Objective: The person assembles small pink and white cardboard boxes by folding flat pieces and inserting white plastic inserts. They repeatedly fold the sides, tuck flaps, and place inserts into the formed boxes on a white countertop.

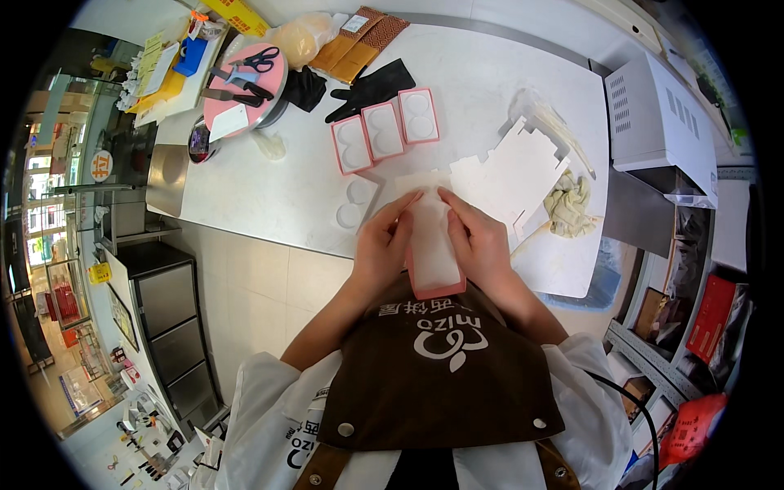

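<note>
Two hands, left hand (382,245), right hand (482,241), gripping pink box (433,261)

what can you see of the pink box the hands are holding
The pink box is a small, flat rectangular carton that looks like thin card, with pink edges and a white top face. It is held lengthwise, above the near edge of the white table and just in front of the brown apron. The left hand grips its left side and the right hand its right side, fingertips meeting at the far end. Its underside and inside are hidden.
</note>
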`<state>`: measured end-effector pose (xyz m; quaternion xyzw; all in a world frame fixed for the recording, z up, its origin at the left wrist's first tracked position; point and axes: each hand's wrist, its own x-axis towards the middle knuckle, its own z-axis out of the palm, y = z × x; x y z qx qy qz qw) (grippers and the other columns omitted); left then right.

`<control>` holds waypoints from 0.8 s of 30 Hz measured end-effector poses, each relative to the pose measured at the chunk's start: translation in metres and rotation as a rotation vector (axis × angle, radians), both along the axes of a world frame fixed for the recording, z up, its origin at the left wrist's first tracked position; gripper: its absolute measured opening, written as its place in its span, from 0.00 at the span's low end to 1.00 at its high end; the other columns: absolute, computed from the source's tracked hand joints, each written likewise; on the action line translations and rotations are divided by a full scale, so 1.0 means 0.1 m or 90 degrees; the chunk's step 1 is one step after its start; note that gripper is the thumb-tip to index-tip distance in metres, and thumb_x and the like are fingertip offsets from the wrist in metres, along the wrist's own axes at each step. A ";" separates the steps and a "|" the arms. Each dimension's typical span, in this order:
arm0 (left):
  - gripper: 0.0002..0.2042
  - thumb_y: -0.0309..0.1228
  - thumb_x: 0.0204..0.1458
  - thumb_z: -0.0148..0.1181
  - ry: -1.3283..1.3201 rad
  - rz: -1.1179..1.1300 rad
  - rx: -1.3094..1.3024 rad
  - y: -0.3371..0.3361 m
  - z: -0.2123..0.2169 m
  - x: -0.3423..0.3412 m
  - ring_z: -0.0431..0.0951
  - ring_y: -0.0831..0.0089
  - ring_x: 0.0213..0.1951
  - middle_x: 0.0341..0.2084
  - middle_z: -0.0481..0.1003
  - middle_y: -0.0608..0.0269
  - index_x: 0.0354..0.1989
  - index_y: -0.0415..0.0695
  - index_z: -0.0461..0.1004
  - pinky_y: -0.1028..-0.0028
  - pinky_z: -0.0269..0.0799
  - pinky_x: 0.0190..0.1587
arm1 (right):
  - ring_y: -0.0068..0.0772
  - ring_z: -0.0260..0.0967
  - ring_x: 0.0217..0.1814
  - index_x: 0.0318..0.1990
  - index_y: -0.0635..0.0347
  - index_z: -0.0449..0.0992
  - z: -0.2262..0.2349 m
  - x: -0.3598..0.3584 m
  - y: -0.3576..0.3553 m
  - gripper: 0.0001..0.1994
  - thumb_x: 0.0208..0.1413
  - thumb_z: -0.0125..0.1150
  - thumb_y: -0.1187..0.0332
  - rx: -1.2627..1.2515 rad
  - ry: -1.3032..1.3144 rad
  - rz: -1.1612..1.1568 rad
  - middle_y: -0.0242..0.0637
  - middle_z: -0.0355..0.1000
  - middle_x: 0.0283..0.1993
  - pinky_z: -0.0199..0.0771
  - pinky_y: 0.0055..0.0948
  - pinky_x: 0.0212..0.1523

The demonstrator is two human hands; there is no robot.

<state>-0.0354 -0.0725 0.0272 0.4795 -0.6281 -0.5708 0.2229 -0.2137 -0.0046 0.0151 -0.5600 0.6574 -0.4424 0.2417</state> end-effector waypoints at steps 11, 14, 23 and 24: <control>0.18 0.22 0.64 0.56 -0.080 -0.020 -0.207 0.02 0.10 -0.06 0.82 0.71 0.35 0.44 0.83 0.51 0.62 0.43 0.77 0.73 0.78 0.39 | 0.44 0.80 0.32 0.60 0.55 0.79 -0.09 -0.02 0.00 0.19 0.61 0.61 0.74 -0.010 0.080 0.003 0.41 0.81 0.39 0.78 0.38 0.30; 0.17 0.23 0.64 0.57 -0.093 -0.021 -0.264 0.03 0.08 -0.09 0.83 0.67 0.33 0.43 0.83 0.49 0.61 0.42 0.78 0.71 0.79 0.37 | 0.44 0.79 0.31 0.60 0.55 0.79 -0.10 -0.02 0.00 0.19 0.61 0.62 0.74 -0.029 0.080 -0.002 0.41 0.81 0.39 0.78 0.38 0.29; 0.13 0.25 0.65 0.58 -0.103 0.034 -0.247 0.12 0.13 -0.14 0.86 0.65 0.36 0.42 0.84 0.50 0.57 0.39 0.79 0.69 0.82 0.39 | 0.43 0.79 0.32 0.60 0.56 0.79 -0.08 -0.03 0.02 0.19 0.61 0.61 0.75 -0.036 0.016 -0.013 0.41 0.81 0.38 0.78 0.37 0.30; 0.13 0.25 0.65 0.58 -0.112 0.051 -0.202 0.13 0.15 -0.15 0.86 0.65 0.37 0.43 0.84 0.50 0.56 0.39 0.79 0.69 0.82 0.39 | 0.43 0.79 0.32 0.60 0.56 0.79 -0.08 -0.03 0.02 0.19 0.61 0.61 0.75 -0.036 0.022 -0.015 0.41 0.81 0.38 0.78 0.37 0.30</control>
